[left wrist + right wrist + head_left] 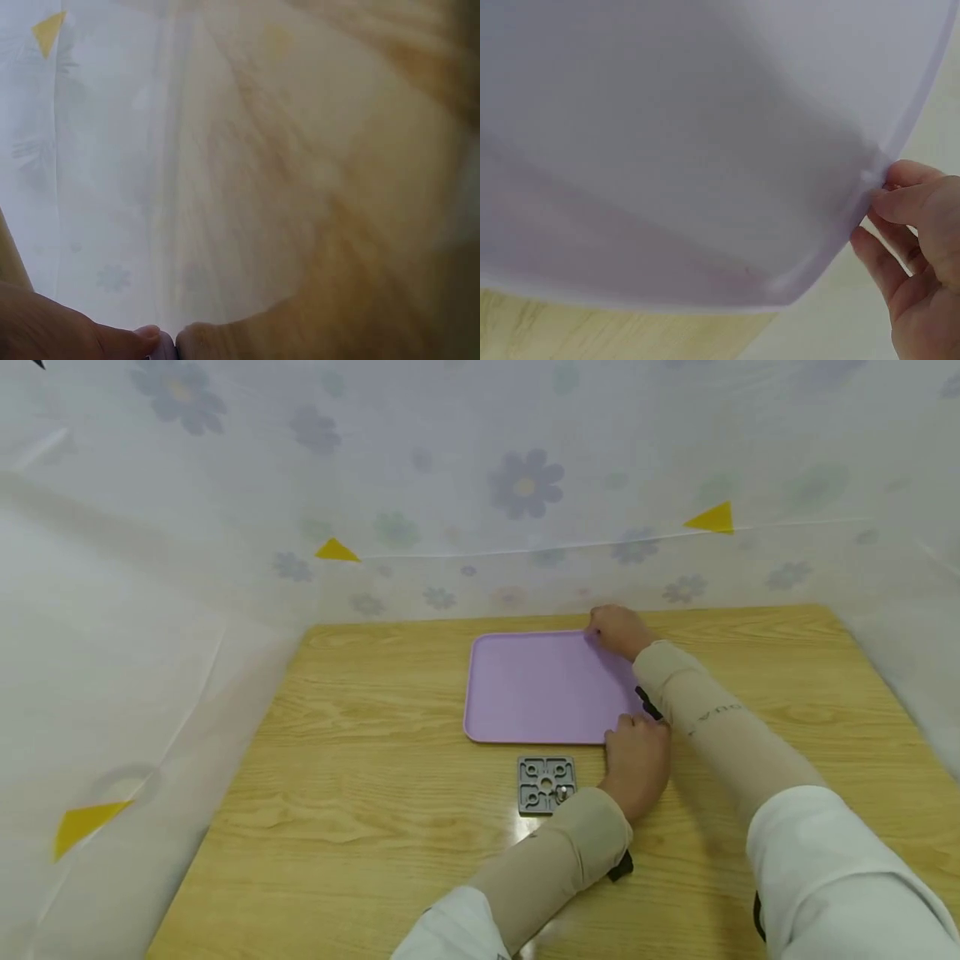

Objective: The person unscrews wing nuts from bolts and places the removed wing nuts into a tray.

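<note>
A shallow lilac tray [540, 689] lies toward the back of the wooden table. My left hand [639, 764] grips its rim near the front right corner. At the far edge, close to the back right corner, my right hand [618, 631] pinches the rim. The right wrist view shows thumb and fingers of that right hand [922, 247] on either side of the tray edge [832, 247]. Low in the left wrist view, the left hand's fingers [124, 341] meet a small bit of lilac rim [166, 345].
In front of the tray sits a square grey plate [534, 785] with round holes and a small metal piece [561, 793] on it, partly behind the left sleeve [555, 860]. A flowered white curtain [450, 510] hangs behind the wooden table [337, 760], with yellow triangles on it.
</note>
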A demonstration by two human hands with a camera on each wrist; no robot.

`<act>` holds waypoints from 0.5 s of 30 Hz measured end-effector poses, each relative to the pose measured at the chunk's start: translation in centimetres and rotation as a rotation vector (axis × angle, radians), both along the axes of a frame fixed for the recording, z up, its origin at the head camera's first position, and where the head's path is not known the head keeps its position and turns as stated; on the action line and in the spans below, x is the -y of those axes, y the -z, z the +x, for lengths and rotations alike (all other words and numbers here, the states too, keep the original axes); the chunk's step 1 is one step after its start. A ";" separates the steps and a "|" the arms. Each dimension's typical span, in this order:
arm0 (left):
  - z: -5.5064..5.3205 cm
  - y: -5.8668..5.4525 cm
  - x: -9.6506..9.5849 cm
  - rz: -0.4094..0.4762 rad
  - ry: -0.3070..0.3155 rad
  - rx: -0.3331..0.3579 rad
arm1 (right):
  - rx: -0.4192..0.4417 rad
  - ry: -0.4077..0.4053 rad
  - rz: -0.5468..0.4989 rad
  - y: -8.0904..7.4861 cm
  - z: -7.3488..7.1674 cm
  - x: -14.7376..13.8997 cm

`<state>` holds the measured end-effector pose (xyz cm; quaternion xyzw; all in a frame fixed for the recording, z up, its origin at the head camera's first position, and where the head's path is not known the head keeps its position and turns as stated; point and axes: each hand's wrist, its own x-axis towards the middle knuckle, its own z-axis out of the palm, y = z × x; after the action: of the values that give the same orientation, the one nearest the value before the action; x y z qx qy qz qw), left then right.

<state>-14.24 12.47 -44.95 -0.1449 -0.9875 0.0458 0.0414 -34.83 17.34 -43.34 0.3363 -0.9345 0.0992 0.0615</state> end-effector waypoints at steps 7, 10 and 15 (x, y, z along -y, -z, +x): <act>0.3 -0.2 0.7 0.039 0.018 0.008 | 0.042 0.033 -0.018 0.3 -0.4 -0.5; 0.3 -0.1 1.1 0.041 0.007 0.019 | 0.033 0.017 -0.040 0.4 -0.6 -0.2; 0.2 0.1 1.7 0.058 -0.003 0.003 | -0.012 0.020 -0.079 0.6 -0.6 0.4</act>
<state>-14.05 10.78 -45.06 -0.1424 -0.9887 0.0168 0.0443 -35.44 16.95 -43.92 0.3248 -0.9328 0.1334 0.0815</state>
